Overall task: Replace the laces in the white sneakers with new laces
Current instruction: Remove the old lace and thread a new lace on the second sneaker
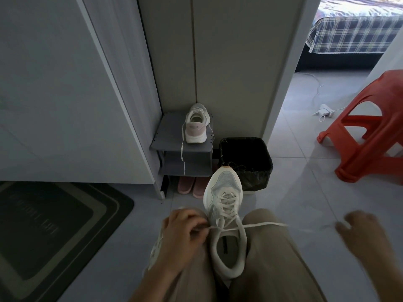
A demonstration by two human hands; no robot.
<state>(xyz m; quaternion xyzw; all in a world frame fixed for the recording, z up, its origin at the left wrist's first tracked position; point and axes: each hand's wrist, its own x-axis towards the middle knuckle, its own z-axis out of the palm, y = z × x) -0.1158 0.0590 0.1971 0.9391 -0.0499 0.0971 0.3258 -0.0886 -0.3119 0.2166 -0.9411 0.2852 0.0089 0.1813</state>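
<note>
A white sneaker lies between my knees, toe pointing away, with white laces crossed through its eyelets. My left hand pinches one lace end just left of the shoe's collar. The other lace end stretches taut to the right towards my right hand, which is blurred by motion; its grip on the lace cannot be made out. A second white sneaker with a pink heel stands on the grey shoe rack, one lace hanging down over the rack's front.
A black bin lined with a bag stands just beyond the shoe's toe. Pink slippers sit under the rack. An orange plastic stool is at the right, a dark doormat at the left. White cabinet doors rise behind.
</note>
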